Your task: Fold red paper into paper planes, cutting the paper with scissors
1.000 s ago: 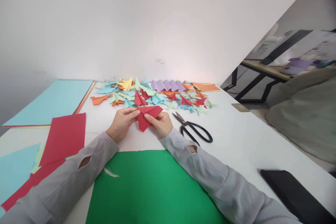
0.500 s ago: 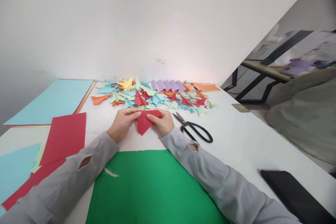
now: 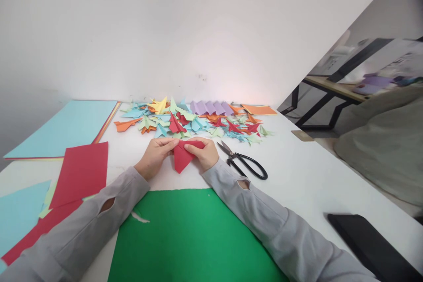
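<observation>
Between my hands is a folded piece of red paper (image 3: pixel 181 160), its pointed end hanging down toward me. My left hand (image 3: pixel 157 154) pinches its upper left edge between thumb and fingers. On the other side, my right hand (image 3: pixel 204 152) grips the upper right part, thumb on top and fingers behind. The paper is above the white table, just beyond a green sheet (image 3: pixel 198 233). Black-handled scissors (image 3: pixel 243 158) lie right of my right hand with the blades a little apart. Behind the hands spreads a pile of folded paper planes (image 3: pixel 178 125) in several colours.
At the left lie a stack of large light blue sheets (image 3: pixel 69 123) and a red sheet (image 3: pixel 82 172) over other paper. A purple pleated paper (image 3: pixel 211 108) and orange sheets (image 3: pixel 259 109) rest by the wall. A black flat object (image 3: pixel 370 242) lies at the right.
The red paper has tilted slightly, and its lower point has dropped a little toward me. Both hands keep their grip in nearly the same place.
</observation>
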A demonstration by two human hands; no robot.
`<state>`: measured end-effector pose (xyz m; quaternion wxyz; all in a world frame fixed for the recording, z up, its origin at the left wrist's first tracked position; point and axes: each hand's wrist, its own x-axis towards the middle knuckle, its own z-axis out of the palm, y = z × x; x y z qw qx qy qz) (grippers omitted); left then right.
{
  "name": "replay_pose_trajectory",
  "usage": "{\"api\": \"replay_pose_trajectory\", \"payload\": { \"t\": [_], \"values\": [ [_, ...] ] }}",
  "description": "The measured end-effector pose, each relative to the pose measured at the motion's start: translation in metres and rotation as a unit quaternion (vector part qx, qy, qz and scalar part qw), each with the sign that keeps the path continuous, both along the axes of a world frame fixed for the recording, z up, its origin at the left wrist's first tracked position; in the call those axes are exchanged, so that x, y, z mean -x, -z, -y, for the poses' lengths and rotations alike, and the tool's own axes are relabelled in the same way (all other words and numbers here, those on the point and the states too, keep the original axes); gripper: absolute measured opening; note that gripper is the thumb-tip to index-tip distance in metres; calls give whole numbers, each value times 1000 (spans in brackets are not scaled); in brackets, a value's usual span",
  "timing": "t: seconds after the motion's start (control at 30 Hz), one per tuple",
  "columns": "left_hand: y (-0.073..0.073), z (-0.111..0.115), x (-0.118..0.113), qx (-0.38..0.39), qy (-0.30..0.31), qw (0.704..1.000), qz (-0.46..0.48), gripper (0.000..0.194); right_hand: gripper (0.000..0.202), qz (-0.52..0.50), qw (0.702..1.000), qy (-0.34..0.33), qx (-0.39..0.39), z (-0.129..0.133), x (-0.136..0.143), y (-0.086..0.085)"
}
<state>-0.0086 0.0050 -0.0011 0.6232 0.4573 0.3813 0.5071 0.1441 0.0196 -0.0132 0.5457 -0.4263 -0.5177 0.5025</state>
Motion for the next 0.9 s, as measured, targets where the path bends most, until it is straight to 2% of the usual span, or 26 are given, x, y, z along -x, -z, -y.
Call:
{"api": "replay_pose_trajectory", "payload": {
  "t": [0.4, 0.53, 0.73, 0.9],
  "values": [
    [-1, 2, 1, -6, 17, 999, -29, 29, 26, -31, 999, -4, 27, 0, 0, -3],
    [-1, 2, 0, 2, -1, 1000, -23, 34, 28, -44, 998, -2, 40, -1, 0, -2],
    [4, 1, 1, -11, -21, 999, -41, 30, 29, -52, 997, -20, 46, -1, -1, -2],
    [1, 3, -1, -37, -30, 996, -69, 28, 29, -58, 997, -22, 42, -1, -1, -2]
  ]
}}
